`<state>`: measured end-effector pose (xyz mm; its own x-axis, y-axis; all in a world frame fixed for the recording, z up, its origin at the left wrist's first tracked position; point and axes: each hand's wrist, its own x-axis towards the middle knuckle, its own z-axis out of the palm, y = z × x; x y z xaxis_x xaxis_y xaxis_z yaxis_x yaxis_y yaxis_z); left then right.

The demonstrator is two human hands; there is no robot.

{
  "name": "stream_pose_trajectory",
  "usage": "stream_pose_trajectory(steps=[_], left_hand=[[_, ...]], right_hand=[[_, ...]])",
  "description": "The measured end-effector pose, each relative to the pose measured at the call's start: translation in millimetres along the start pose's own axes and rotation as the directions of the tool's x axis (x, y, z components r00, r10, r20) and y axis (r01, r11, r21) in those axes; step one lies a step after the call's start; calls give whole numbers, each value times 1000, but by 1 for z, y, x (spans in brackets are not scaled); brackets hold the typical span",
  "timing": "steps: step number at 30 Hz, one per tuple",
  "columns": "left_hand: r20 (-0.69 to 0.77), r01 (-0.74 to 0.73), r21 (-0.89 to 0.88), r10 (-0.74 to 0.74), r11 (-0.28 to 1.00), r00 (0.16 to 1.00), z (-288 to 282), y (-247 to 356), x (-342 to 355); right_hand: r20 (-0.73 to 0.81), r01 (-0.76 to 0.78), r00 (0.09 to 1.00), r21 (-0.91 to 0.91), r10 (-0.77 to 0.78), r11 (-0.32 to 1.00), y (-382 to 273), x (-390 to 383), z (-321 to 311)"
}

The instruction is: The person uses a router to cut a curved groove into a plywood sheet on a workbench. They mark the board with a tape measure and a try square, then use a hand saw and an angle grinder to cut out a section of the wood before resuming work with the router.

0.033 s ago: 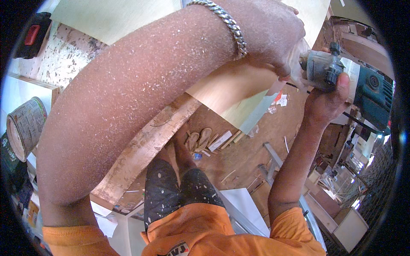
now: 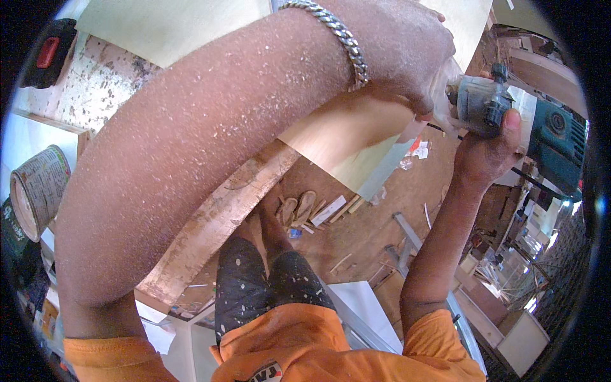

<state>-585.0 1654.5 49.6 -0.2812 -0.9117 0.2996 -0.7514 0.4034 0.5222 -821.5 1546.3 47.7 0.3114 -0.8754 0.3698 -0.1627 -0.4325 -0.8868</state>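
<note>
My left forearm, dusted with sawdust, crosses the view from lower left to upper right. It wears a silver chain bracelet (image 2: 347,41) at the wrist. My left hand (image 2: 407,57) curls over the front end of a grey and teal power tool (image 2: 484,105); its fingertips are hidden. My right hand (image 2: 490,153) grips that tool from below, thumb up along its side. The tool's teal body (image 2: 557,143) extends to the right. A pale wooden panel (image 2: 344,137) lies under both hands.
A worn wooden bench edge (image 2: 216,216) runs diagonally below my arm. A tin can (image 2: 35,191) stands at the left, a black and red object (image 2: 48,54) at upper left. Wood scraps (image 2: 318,210), a metal bar (image 2: 407,229) and a white sheet (image 2: 363,299) lie on the floor.
</note>
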Motion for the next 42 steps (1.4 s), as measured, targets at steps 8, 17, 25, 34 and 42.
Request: stream_pose_trajectory(steps=[8, 17, 25, 34, 42], left_hand=[[-21, -14, 36, 15, 999, 1000, -1, 3, 5], [-6, -3, 109, 4, 994, 1000, -1, 4, 5], [-18, 10, 122, -8, 993, 1000, 10, 2, 10], [-58, 27, 138, -19, 990, 998, 10, 4, 6], [47, 96, 134, -103, 986, 994, -3, 13, 9]], right_hand=[[78, 100, 993, -191, -86, 977, 7, 7, -10], [73, 5, 997, -89, 1, 996, 9, 4, -17], [29, -20, 999, -92, 23, 996, 4, 0, -12], [51, -1, 999, -59, 4, 998, 8, 3, -11], [90, 0, 996, -1, 0, 1000, 6, 7, -13]])
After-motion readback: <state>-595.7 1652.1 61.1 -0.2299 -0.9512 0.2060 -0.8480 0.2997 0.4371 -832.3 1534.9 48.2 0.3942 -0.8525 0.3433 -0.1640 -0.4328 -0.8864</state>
